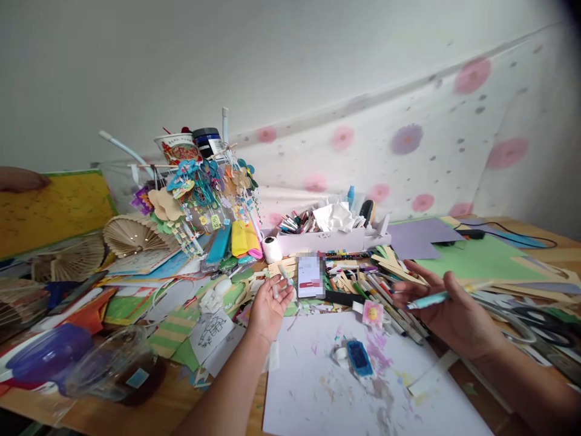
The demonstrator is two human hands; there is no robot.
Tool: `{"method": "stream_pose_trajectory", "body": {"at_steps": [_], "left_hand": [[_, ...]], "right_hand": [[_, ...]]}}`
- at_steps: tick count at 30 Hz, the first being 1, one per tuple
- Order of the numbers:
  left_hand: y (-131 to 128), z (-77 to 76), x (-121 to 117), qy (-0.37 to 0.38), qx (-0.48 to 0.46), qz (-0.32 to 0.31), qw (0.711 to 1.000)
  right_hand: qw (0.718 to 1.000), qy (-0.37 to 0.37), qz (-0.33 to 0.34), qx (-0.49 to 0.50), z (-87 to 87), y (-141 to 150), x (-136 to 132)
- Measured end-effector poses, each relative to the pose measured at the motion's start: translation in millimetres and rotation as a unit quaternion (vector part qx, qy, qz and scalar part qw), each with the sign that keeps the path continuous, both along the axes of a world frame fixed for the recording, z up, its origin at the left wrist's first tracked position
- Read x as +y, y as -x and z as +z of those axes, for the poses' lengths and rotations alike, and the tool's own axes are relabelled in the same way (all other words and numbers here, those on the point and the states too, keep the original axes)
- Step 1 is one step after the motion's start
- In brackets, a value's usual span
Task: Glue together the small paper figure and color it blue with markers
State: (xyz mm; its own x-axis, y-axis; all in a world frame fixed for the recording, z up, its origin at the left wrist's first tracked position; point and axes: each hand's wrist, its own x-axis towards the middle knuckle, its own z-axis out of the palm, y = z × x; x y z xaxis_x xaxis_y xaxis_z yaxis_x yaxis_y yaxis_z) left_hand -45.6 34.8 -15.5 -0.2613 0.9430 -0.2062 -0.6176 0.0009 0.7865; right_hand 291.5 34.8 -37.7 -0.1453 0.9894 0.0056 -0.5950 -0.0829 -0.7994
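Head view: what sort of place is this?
Probably a craft workspace; home or classroom, I can't tell. The right hand holds a light-blue marker, a color-stained white sheet lies in front, and a folding fan is at left.

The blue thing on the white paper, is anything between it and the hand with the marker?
Yes: some pens lie between the right hand and the blue thing, by the paper's edge. They lie low and the hand looks raised, so they probably don't block it.

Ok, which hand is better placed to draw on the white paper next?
Probably the right hand: it holds the light-blue marker, near the white paper. The left hand is turned palm up.
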Motion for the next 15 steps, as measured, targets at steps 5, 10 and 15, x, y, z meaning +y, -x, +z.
{"method": "stream_pose_trajectory", "body": {"at_steps": [5, 10, 15], "left_hand": [[2, -3.7, 0, 0.001, 0.086, 0.004, 0.996], [-5, -8.9, -9, -0.008, 0.216, 0.019, 0.976], [36, 41.2, -2, -0.065, 0.345, 0.214, 0.912]], "right_hand": [[1.000, 0.009, 0.013, 0.002, 1.7, 5, 1], [1.000, 0.013, 0.024, 0.000, -0.6, 13, -1], [1.000, 0.026, 0.014, 0.003, -5.0, 12, 1]]}}
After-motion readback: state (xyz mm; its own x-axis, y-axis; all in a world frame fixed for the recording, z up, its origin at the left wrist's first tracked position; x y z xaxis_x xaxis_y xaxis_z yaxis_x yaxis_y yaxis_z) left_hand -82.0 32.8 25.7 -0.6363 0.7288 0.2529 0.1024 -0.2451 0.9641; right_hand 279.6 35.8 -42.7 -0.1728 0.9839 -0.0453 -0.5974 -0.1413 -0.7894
